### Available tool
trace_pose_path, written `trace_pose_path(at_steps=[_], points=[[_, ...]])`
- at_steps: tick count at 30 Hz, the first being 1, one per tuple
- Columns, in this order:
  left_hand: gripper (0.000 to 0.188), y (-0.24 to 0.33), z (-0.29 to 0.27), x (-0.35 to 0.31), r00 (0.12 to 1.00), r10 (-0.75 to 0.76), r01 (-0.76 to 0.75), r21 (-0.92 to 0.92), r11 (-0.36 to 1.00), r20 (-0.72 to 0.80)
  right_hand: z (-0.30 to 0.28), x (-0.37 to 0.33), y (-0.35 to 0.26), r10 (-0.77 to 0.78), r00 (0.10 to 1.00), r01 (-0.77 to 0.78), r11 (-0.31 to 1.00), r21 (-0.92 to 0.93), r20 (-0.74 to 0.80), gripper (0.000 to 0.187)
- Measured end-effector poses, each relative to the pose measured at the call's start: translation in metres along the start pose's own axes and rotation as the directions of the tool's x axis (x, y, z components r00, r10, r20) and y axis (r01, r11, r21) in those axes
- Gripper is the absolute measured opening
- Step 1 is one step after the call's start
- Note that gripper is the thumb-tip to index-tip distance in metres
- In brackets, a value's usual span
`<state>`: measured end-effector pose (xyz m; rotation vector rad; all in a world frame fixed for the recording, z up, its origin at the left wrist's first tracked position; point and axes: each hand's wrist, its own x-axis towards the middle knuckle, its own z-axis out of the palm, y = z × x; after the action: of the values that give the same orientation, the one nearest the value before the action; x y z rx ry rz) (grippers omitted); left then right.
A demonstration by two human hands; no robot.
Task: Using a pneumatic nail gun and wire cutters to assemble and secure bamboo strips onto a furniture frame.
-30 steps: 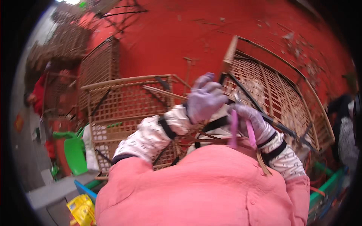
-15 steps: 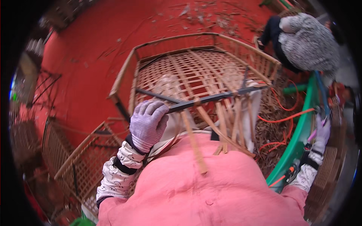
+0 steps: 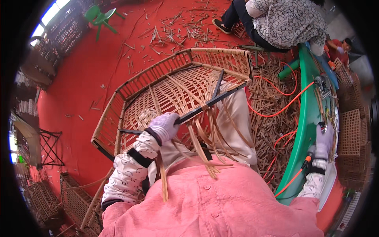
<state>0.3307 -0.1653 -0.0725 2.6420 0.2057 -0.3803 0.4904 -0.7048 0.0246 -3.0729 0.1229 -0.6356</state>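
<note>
A half-woven basket (image 3: 169, 91) of brown strips on a black metal frame rests tilted across my lap. My left hand (image 3: 164, 125), in a striped lavender glove, is wrapped round the frame's near black bar (image 3: 209, 103). Loose strips (image 3: 202, 148) hang from that bar toward my pink shirt. Over the green bench (image 3: 297, 148) at the right, my gloved right hand (image 3: 324, 140) is among tools, its fingers closed at something small and dark that I cannot make out. A tool on an orange air hose (image 3: 309, 155) lies beside that wrist.
Cut strips (image 3: 272, 102) pile on the floor between basket and bench, with orange hoses across them. A co-worker (image 3: 282, 23) sits at the far right. Other woven pieces (image 3: 77, 197) stand at the left, and a green chair (image 3: 102, 17) farther back on the red floor.
The basket has swung left and tilted in view. My left hand has gone from resting loosely at the bar's end to gripping it. My right hand remains at the bench; the head view has shifted.
</note>
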Motion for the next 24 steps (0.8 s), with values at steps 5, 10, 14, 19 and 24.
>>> trace_pose_path(at_steps=[5,10,14,19,24], points=[[0.026,-0.026,-0.097,-0.032,0.994,-0.061,0.057,-0.051,0.997,-0.092,0.022,0.005,-0.178,-0.615,0.764,0.643,0.702,0.305,-0.196,0.065],[0.026,-0.06,-0.181,-0.063,0.963,-0.182,0.171,-0.071,0.983,-0.2,-0.004,-0.012,-0.31,-0.747,0.377,0.926,0.288,0.245,-0.548,0.074],[0.026,-0.088,-0.187,-0.082,0.915,-0.118,0.002,-0.288,0.958,-0.386,-0.032,-0.035,-0.385,-0.814,0.26,0.95,0.118,0.29,-0.519,0.074],[0.02,-0.063,-0.184,-0.117,0.434,-0.037,-0.089,-0.084,0.993,-0.9,-0.017,-0.043,-0.435,-0.798,0.242,0.925,0.018,0.38,-0.552,0.053],[0.009,-0.042,-0.137,-0.178,0.242,-0.032,-0.03,-0.041,0.999,-0.97,-0.011,-0.044,-0.456,-0.705,0.222,0.948,-0.006,0.319,-0.674,0.029]])
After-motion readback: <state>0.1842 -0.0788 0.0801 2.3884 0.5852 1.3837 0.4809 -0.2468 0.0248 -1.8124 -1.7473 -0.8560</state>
